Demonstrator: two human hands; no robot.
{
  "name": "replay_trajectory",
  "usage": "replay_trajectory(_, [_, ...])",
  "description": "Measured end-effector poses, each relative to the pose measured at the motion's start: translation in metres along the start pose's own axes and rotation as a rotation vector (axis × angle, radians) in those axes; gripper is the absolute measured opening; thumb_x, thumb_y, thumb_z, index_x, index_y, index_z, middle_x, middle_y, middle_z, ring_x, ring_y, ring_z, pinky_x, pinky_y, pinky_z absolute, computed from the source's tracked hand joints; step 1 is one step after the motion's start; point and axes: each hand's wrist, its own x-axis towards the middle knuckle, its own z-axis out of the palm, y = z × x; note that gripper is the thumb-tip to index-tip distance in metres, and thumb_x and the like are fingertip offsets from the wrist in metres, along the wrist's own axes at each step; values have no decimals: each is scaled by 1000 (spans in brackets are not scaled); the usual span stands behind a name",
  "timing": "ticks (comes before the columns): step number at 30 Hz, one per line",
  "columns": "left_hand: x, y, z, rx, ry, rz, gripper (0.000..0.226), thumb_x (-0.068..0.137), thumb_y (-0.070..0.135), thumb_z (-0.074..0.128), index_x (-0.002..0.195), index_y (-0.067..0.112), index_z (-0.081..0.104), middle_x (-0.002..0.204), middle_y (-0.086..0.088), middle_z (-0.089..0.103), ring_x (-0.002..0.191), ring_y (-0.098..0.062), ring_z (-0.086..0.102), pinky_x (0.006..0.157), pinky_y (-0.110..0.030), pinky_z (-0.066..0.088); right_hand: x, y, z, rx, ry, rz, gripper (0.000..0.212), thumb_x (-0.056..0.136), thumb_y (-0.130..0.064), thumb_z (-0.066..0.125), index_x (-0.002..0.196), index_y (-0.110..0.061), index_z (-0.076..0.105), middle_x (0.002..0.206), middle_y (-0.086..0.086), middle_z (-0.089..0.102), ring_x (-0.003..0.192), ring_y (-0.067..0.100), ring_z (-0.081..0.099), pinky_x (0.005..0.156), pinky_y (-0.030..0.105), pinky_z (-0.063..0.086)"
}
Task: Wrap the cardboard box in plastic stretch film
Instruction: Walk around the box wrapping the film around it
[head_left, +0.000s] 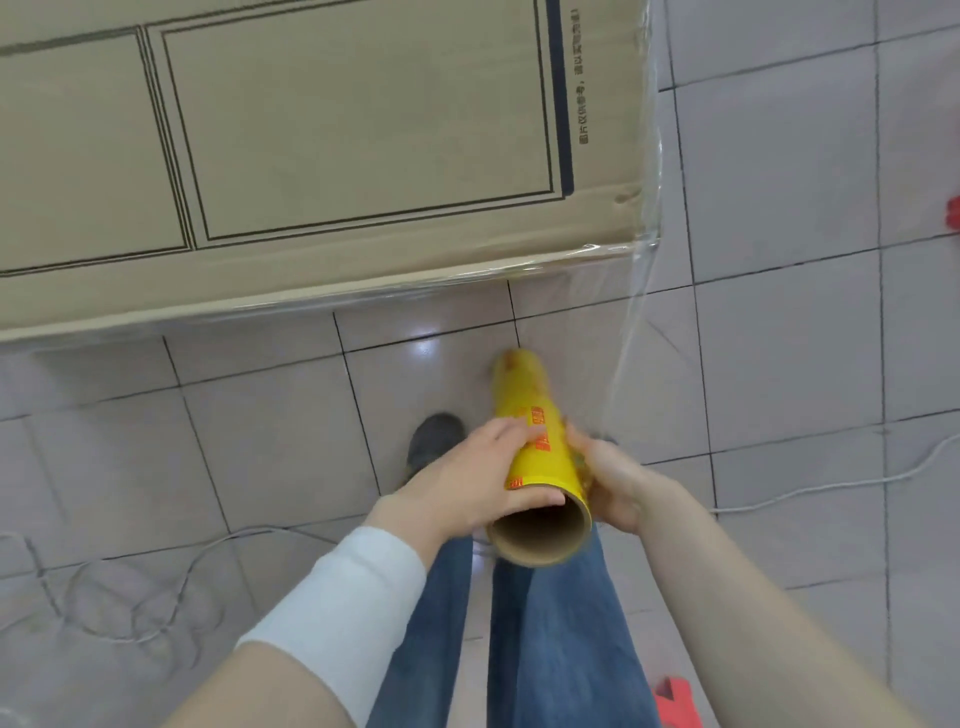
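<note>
The large brown cardboard box with dark printed line frames (311, 135) fills the view from 9 o'clock round to 1 o'clock, standing on the pale tiled floor (779, 322). A clear sheet of plastic stretch film (641, 291) already clings along its near edge and its corner at about 1 o'clock, then runs loose down toward the yellow roll of stretch film on a brown cardboard core (530, 441) near the centre, its open end pointing at the camera.

Both hands are on that roll. The left hand (462, 483), coming in from 7 o'clock with a white sleeve band (343, 603) on the forearm, has its grip closed over the left side of the roll, thumb laid across the core's rim. The right hand (613, 483), from 5 o'clock, grips the opposite side with its fingers curled round.

The likely trouble from here is the loose span of film: if the roll is let spin too freely, the sheet could slacken, bunch into a rope or cling to itself rather than lie flat on the next face. Pulling too hard may tear it at the sharp box corner. A thin white cord (831, 488) trailing over the floor at 3 o'clock, and another at 8 o'clock, could catch a foot when stepping round the box.
</note>
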Motion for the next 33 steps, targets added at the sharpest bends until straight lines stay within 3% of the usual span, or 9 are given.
replay_trajectory(3, [-17, -18, -1, -99, 165, -32, 60, 86, 49, 52, 140, 32, 34, 149, 5, 31, 137, -14, 29, 108, -23, 21, 3, 11, 7, 9, 68, 7, 42, 100, -49, 34, 113, -14, 55, 85, 8, 64, 69, 18, 61, 56, 29, 48])
replay_trajectory(9, [-56, -33, 21, -394, 398, -136, 47, 88, 44, 48, 133, 29, 40, 134, 6, 51, 114, -8, 47, 87, -17, 33, 11, 25, 43, 191, -31, 12, 67, 90, -65, 41, 138, -20, 46, 120, 18, 66, 105, 31, 65, 87, 44, 53])
replay_trajectory(13, [-56, -47, 17, -226, 320, -198, 51, 80, 52, 57, 118, 22, 42, 122, 3, 55, 110, -12, 49, 86, -23, 35, 23, 29, 55, 29, -26, 18, 66, 91, -65, 39, 138, -18, 43, 110, 15, 67, 96, 30, 66, 89, 45, 52])
replay_trajectory(17, [-36, -51, -8, -48, -6, -31, 82, 75, 52, 65, 142, 30, 25, 157, -3, 15, 145, -15, 11, 114, -30, 16, 25, 30, 65, -142, -55, 43, 65, 93, -65, 30, 140, -23, 41, 114, 12, 65, 92, 27, 64, 77, 42, 53])
replay_trajectory(19, [-29, -53, -8, 68, -111, 11, 82, 79, 52, 61, 145, 29, 20, 157, 0, 13, 145, -17, 11, 115, -30, 15, 27, 29, 67, -167, -42, 19, 63, 94, -63, 29, 139, -22, 42, 103, 10, 65, 83, 24, 63, 68, 39, 53])
replay_trajectory(23, [-37, -69, 0, 90, 27, 3, 67, 85, 50, 53, 143, 30, 27, 154, 6, 24, 140, -13, 24, 115, -28, 19, 30, 35, 61, -159, -11, -14, 62, 98, -57, 24, 139, -14, 42, 89, 9, 59, 77, 20, 59, 58, 36, 52])
replay_trajectory(27, [-62, -81, 3, -203, 273, -65, 56, 86, 46, 54, 137, 30, 38, 141, 6, 44, 130, -13, 39, 106, -23, 30, 33, 49, 75, 61, 14, -7, 66, 96, -57, 35, 152, -28, 17, 117, 13, 59, 92, 28, 62, 60, 40, 55])
replay_trajectory(31, [-82, -80, 0, -482, 437, -132, 53, 81, 52, 51, 127, 27, 47, 119, 9, 57, 109, -6, 51, 79, 0, 35, 35, 45, 104, 271, -37, -49, 63, 94, -61, 35, 132, -13, 54, 109, 17, 68, 93, 28, 66, 72, 37, 53])
replay_trajectory(33, [-89, -84, -9, -427, 451, -189, 46, 82, 48, 55, 121, 26, 49, 112, 9, 58, 101, -6, 52, 72, -5, 37, 37, 39, 116, 259, -37, -59, 61, 96, -59, 33, 124, -11, 58, 99, 16, 69, 89, 27, 66, 72, 36, 52])
